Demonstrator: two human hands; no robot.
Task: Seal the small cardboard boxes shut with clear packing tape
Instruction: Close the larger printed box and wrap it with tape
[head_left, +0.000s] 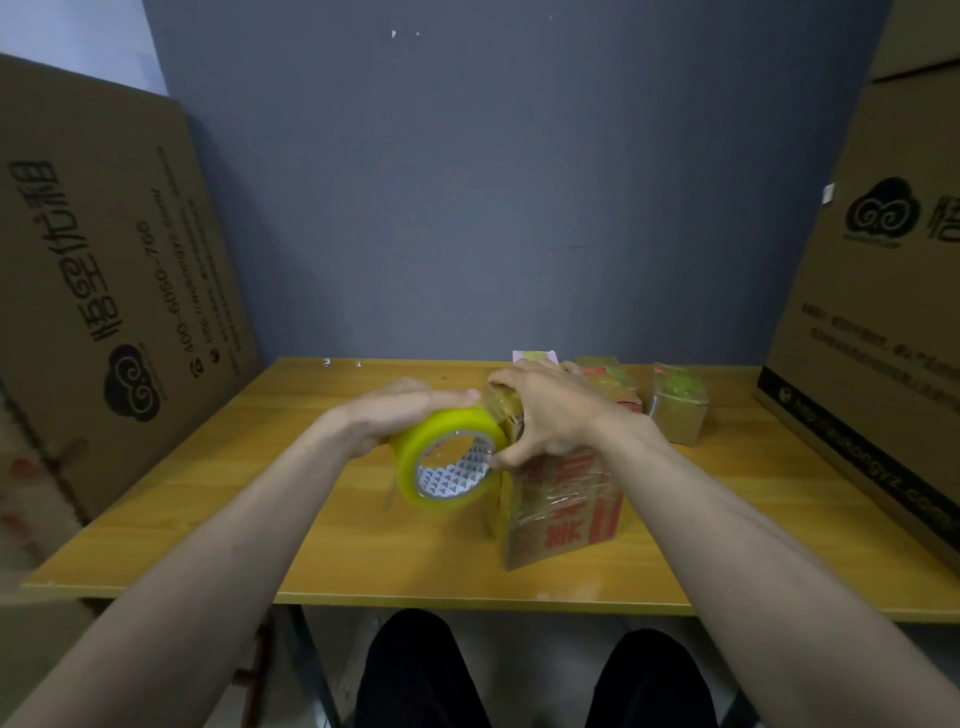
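Note:
A small cardboard box (563, 512) with red print stands on the wooden table (363, 545), its sides shiny with tape. My right hand (550, 410) grips its top, fingers curled over the far edge and thumb down by the roll. My left hand (400, 415) holds a yellowish roll of clear packing tape (447, 460) against the box's left side, fingers stretched over the roll. A loose strip of tape hangs at the roll's left. Two more small taped boxes stand behind: one (613, 382) partly hidden by my right hand, the other (678, 402) to its right.
Large printed cardboard cartons lean at the left (104, 270) and stand at the right (883, 312) of the table. A grey wall rises behind. A pink-edged paper (535, 356) lies at the table's back edge. My legs show under the front edge.

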